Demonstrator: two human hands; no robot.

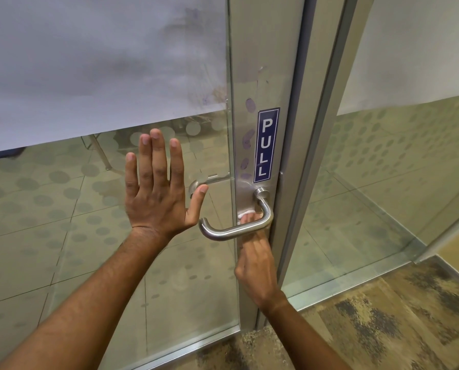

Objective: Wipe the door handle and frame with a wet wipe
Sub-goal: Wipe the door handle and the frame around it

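A: Which step is in hand?

B: The door handle [239, 228] is being wiped, it seems; the wet wipe [245, 213] is pinched by the right hand [257, 265] behind the lever. The left hand [156, 188] is spread wide against the glass [103, 76].

A: And next?

B: The frame [263, 62], smudged above, probably needs wiping.

Blue PULL sign [266, 145] above; mottled carpet [383, 321] below; dotted glass panel [399, 182] right.

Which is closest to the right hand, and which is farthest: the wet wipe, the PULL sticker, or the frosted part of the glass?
From the right hand:
1. Wet wipe: pressed by its fingers behind the door handle.
2. PULL sticker: above, on the metal frame.
3. Frosted glass: far up and to the left.
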